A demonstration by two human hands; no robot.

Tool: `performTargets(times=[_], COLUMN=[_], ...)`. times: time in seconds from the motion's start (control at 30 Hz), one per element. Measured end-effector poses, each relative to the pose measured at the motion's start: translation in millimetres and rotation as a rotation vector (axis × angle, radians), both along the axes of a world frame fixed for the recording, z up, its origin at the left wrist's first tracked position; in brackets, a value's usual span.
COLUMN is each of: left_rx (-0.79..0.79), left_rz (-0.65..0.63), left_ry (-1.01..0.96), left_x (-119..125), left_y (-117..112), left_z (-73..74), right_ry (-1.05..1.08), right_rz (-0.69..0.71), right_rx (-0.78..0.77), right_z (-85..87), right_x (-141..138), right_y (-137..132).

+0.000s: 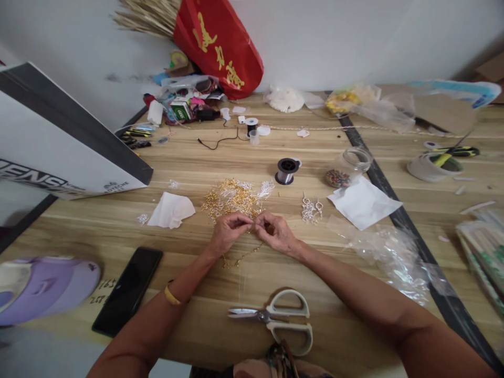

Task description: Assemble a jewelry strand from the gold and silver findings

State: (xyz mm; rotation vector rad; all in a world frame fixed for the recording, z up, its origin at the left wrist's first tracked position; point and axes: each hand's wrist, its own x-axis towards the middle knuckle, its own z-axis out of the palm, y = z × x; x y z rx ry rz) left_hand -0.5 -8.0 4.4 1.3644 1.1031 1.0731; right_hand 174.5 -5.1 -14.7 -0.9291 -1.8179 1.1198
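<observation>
Gold-coloured chain (pixel 238 262) lies on the bench (pixel 236 164), just below and between my hands; whether its upper end reaches my fingers, I cannot tell. Left grip (pixel 228 232): thumb and forefinger pinched together. Right grip (pixel 277 233): likewise pinched, tips just beside those of the left. Any part between the tips is too small to identify. A pile of gold and silver-coloured pieces (pixel 232 195) sits directly beyond both. Pale-handled scissors (pixel 263 316) lie nearer my body, blades pointing left.
</observation>
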Motion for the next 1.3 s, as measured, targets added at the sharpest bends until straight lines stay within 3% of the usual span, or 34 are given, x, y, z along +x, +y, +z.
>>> performTargets(times=[0.57, 1.3], left_rx=[0.026, 0.253], left_rz=[0.001, -0.001], left_ry=[-0.003, 0.104], left_x=[-0.8, -2.6], left_y=[0.4, -0.3], left_z=[-2.0, -8.3], right_ry=[0.005, -0.008], right_rz=[0.003, -0.015], right_rx=[0.008, 0.006], right_z=[1.0, 2.1], right_x=[-0.1, -1.0], right_y=[-0.4, -0.6])
